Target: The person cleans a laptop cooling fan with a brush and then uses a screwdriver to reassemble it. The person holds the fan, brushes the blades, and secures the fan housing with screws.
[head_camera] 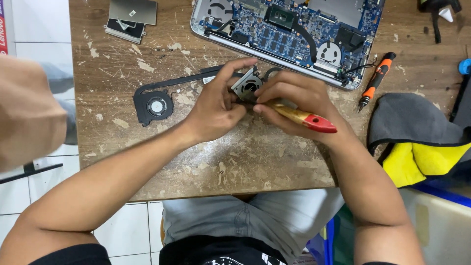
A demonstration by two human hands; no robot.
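Here, the left hand [216, 108] is gripping a small grey cooling fan [248, 86] near the middle of the worn wooden table [235, 157], its thumb and fingers closing around the fan's housing from the left and from above. The right hand [294, 98] is clenching a brush with a wooden handle and red end [306, 118]; the handle is pointing out to the right over the wrist, while the bristle end is lying hidden under the fingers, right against the fan. The two hands are touching each other over the fan. A black heat pipe is running left from the held fan to a second, black fan [154, 106], which is lying flat on the table just left of the left hand. Beyond the hands, an opened laptop [289, 29] is sitting with its blue circuit board exposed. An orange and black screwdriver [375, 81] is lying to the right of it, near a grey and yellow cloth [417, 142] draping over the table's right edge. Two flat metal parts [130, 19] are resting at the far left corner.
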